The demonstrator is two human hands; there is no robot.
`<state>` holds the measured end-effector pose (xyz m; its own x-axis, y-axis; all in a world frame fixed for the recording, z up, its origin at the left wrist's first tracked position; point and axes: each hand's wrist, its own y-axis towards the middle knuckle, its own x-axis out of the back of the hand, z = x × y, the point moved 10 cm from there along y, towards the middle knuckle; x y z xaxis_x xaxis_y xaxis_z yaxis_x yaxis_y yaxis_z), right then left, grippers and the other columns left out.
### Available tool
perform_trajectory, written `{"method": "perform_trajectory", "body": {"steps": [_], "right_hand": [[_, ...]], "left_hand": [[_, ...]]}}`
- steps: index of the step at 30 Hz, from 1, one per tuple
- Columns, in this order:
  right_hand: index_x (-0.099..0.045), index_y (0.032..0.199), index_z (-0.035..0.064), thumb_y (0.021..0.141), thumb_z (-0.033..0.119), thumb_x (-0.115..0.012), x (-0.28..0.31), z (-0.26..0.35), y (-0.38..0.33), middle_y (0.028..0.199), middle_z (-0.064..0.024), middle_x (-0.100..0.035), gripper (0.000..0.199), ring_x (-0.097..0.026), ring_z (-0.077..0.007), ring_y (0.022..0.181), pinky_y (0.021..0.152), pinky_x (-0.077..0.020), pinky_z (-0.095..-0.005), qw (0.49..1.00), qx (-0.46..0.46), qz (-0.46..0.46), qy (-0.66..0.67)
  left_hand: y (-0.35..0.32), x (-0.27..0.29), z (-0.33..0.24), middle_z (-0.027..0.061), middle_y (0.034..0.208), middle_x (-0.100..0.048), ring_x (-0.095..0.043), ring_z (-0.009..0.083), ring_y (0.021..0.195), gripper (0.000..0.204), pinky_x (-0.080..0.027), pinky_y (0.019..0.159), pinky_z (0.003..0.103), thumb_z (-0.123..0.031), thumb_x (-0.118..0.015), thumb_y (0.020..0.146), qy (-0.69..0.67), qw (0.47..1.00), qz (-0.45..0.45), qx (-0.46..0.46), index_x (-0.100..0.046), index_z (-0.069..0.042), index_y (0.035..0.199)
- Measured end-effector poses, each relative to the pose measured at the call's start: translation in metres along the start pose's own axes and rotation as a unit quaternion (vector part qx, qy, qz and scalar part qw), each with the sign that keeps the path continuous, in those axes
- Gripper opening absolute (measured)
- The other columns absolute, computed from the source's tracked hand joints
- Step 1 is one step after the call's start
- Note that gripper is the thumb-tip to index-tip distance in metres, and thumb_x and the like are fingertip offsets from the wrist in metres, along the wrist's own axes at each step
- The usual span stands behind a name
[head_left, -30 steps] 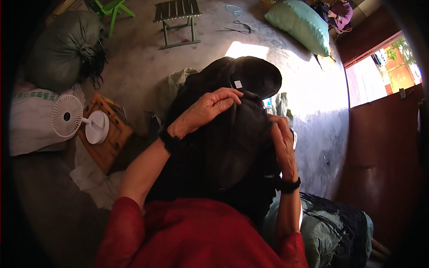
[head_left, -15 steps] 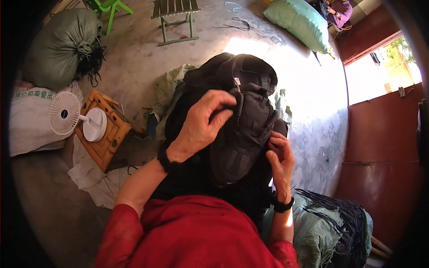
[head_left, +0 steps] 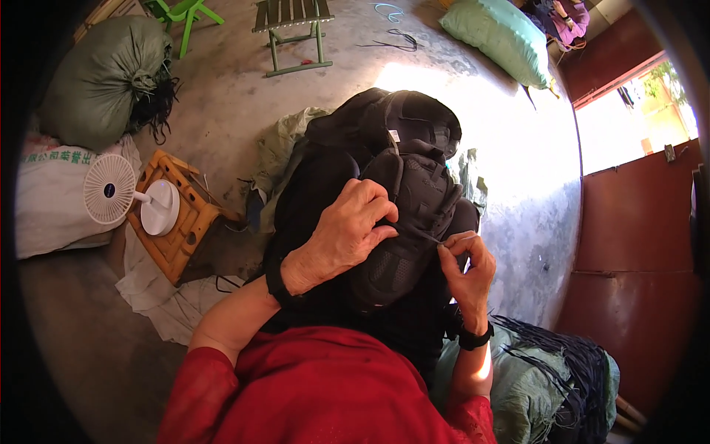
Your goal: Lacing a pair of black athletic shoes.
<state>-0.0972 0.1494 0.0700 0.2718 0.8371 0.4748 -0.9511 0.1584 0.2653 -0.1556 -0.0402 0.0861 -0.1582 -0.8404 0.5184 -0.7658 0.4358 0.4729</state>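
A black shoe point(head_left: 396, 259) lies across my lap, toe toward me, its tongue and collar farther away. A thin dark shoelace point(head_left: 424, 234) runs from the shoe's lower lacing to my right hand point(head_left: 470, 270), where thumb and forefinger pinch it at the right edge. My left hand point(head_left: 342, 235) is over the left side of the shoe, its fingers curled and its thumb near the forefinger. Whatever lies between those fingertips, if anything, is too dark to make out. A small white tag point(head_left: 394, 136) shows near the collar.
At left a white fan point(head_left: 111, 190) stands on a bamboo stool point(head_left: 185, 244), near stuffed sacks point(head_left: 103, 81). A bundle of dark laces point(head_left: 569, 362) lies on a green sack at lower right. Farther off are a folding stool point(head_left: 296, 37), a pale green sack point(head_left: 495, 37) and another person point(head_left: 569, 22).
My left hand has come down from the upper lacing toward the lower lacing. My right hand has drawn slightly down and right, and a stretched lace now shows at its fingertips.
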Motion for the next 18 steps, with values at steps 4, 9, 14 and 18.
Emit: {"method": "perform_trajectory", "body": {"steps": [4, 9, 14, 18], "right_hand": [[-0.053, 0.084, 0.0031, 0.083, -0.003, -0.068, -0.007, -0.029, 0.009, 0.074, -0.0019, -0.056, 0.017, -0.053, -0.0096, 0.062, 0.058, -0.0439, -0.0233, 0.971, -0.095, -0.005, 0.218], [-0.058, 0.098, 0.002, 0.093, 0.004, -0.059, -0.017, -0.003, 0.022, 0.073, 0.0018, -0.054, 0.006, -0.049, -0.0034, 0.06, 0.053, -0.0384, -0.0184, 0.931, -0.165, 0.036, 0.324], [-0.063, 0.114, -0.0001, 0.096, 0.019, -0.058, -0.015, 0.048, 0.038, 0.068, -0.0023, -0.061, 0.027, -0.05, -0.0045, 0.049, 0.045, -0.0396, -0.0201, 0.927, -0.179, 0.277, 0.18], [-0.067, 0.105, 0.0007, 0.094, 0.02, -0.062, -0.003, -0.024, 0.024, 0.067, -0.0018, -0.062, 0.023, -0.057, -0.0066, 0.056, 0.051, -0.0454, -0.0224, 0.886, -0.225, 0.401, 0.06]], "left_hand": [[0.002, -0.003, -0.003, 0.0055, 0.093, -0.053, -0.053, 0.0261, 0.088, 0.028, -0.046, 0.075, 0.036, -0.005, -0.08, 0.067, 0.018, 1.0, 0.009, -0.015, -0.06, -0.008, 0.086], [0.005, -0.014, -0.008, 0.0082, 0.094, -0.053, -0.052, 0.0287, 0.09, 0.028, -0.046, 0.076, 0.038, -0.004, -0.077, 0.068, 0.037, 0.998, 0.016, -0.051, -0.055, -0.007, 0.085], [0.001, -0.008, -0.004, 0.009, 0.093, -0.052, -0.052, 0.0293, 0.091, 0.027, -0.046, 0.076, 0.038, -0.003, -0.076, 0.07, 0.043, 0.998, 0.035, -0.042, -0.054, -0.007, 0.085], [0.003, -0.008, -0.004, 0.0087, 0.092, -0.052, -0.052, 0.0289, 0.091, 0.027, -0.046, 0.077, 0.037, -0.003, -0.075, 0.07, 0.016, 0.998, 0.038, -0.037, -0.053, -0.007, 0.085]]}}
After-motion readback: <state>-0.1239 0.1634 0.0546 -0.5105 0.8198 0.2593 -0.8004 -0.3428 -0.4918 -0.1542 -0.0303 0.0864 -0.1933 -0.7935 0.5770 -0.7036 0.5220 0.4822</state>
